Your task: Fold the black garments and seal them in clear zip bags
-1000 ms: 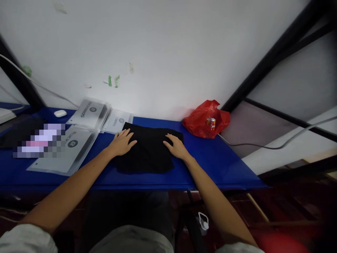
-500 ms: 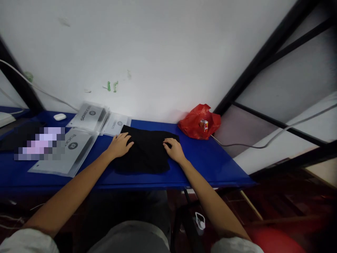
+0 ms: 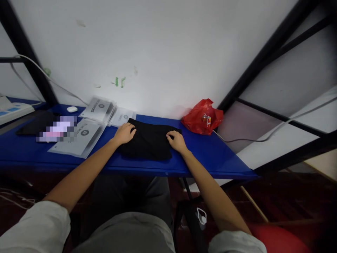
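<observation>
A folded piece of black cloth (image 3: 149, 142) lies on the blue table in front of me, its lower edge near the table's front. My left hand (image 3: 125, 133) is at the cloth's left side, fingers bent over the edge and closed on it. At the right side, my right hand (image 3: 177, 140) has its thumb and fingers drawn together on the cloth. Some fingertips are hard to make out against the black fabric.
Grey-white printed plastic pouches (image 3: 79, 138) lie left of the cloth, beside a phone (image 3: 56, 130) with a blurred screen. Behind are a white case (image 3: 72, 109) and a power strip (image 3: 15, 112). A red plastic bag (image 3: 201, 117) stands back right, near a cable (image 3: 244, 140).
The view has shifted, bringing more of the table's left side into sight. My left fingers, earlier spread flatter on the cloth, are now more bent. The cloth has stayed about in place.
</observation>
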`<state>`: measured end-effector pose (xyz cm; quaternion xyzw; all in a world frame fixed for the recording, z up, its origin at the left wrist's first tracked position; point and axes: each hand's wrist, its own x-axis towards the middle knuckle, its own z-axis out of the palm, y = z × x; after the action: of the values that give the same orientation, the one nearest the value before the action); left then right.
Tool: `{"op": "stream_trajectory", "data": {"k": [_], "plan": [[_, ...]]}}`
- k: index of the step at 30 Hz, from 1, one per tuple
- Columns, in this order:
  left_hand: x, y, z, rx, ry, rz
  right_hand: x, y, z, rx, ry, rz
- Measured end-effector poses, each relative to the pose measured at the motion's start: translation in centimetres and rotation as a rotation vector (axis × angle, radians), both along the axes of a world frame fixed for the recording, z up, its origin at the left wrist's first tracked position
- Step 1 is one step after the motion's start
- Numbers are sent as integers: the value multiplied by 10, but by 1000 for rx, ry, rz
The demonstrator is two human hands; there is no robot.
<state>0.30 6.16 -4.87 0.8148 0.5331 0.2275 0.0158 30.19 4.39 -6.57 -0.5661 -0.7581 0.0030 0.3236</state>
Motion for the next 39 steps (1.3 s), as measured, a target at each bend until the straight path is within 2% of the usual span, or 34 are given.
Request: {"op": "stream_trajectory", "data": {"k": [11, 18, 22, 25, 28, 30, 35, 39], "plan": [[-12, 0, -10, 30, -127, -14, 2, 6, -2, 14, 5, -2], [-13, 2, -12, 6, -134, 0, 4, 7, -3, 16, 4, 5], [-12, 0, -10, -6, -119, 8, 3, 5, 0, 31, 9, 0], [-11, -4, -1, 5, -103, 4, -1, -1, 7, 67, 26, -23], [-9, -16, 13, 58, -97, -12, -10, -17, 18, 133, 62, -41], [-9, -29, 23, 53, -97, -53, -19, -34, 24, 166, 91, 14], [-18, -70, 33, -140, 12, -264, -38, -79, 32, -57, 5, 279], [-37, -86, 33, -256, 67, -304, -34, -93, 30, -200, -65, 304]]}}
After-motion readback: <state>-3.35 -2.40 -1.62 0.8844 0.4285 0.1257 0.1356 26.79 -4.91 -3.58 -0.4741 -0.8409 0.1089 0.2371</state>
